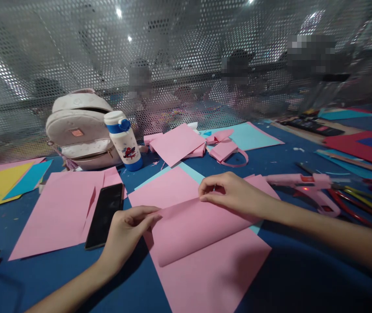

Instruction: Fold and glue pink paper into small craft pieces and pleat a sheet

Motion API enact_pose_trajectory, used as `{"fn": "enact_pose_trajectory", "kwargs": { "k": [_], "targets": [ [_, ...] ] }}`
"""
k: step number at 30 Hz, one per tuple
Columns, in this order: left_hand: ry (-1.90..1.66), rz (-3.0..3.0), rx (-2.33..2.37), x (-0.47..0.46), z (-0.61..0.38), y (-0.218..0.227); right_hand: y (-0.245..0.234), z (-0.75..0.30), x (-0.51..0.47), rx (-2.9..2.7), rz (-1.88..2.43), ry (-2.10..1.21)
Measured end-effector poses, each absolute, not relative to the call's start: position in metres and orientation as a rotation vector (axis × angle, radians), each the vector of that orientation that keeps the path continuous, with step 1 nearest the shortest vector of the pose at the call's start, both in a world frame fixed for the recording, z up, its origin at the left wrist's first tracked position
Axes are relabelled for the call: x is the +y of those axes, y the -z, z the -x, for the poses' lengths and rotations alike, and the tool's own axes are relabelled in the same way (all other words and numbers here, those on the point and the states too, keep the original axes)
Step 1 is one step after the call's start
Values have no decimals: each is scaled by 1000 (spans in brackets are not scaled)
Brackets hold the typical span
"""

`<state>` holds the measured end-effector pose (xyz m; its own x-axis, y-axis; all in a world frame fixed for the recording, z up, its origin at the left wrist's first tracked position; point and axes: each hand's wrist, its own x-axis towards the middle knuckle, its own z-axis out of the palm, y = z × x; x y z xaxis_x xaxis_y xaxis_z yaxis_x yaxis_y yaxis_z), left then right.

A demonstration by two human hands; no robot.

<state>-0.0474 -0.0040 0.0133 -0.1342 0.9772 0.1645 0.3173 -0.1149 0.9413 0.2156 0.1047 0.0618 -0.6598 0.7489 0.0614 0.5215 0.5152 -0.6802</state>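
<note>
A sheet of pink paper (199, 230) curves over on itself in front of me, its near side rounded in a loose fold. My left hand (123, 230) pinches its left end between thumb and fingers. Farther along the same edge, my right hand (226, 193) grips the paper with thumb and fingertips. Beneath it lies another pink sheet (218, 274), with light blue paper (190, 174) showing at its far edge. Just left of my left hand, a black phone (105, 215) rests partly on a separate pink sheet (58, 208).
A pink glue gun (306, 189) with a lit red light lies right, near pencils (365, 200). Behind stand a white bottle (123, 141) and a backpack (79, 128). A small pink paper bag (225, 150) sits before the perforated metal screen (186, 56). Coloured sheets (6, 180) lie left.
</note>
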Motion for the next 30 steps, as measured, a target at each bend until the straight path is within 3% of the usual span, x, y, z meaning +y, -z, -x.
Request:
{"fn": "enact_pose_trajectory", "kwargs": {
  "k": [8, 21, 30],
  "targets": [
    [-1131, -1235, 1487, -5, 47, -10, -61, -218, 105, -2395, 1066, -885],
    [-1071, -1423, 1527, -10, 45, -10, -59, -221, 105, -2398, 1059, -863],
    [-735, -1485, 1277, -14, 41, -15, -57, -218, 110, -2571, 964, -798]
  ]
}}
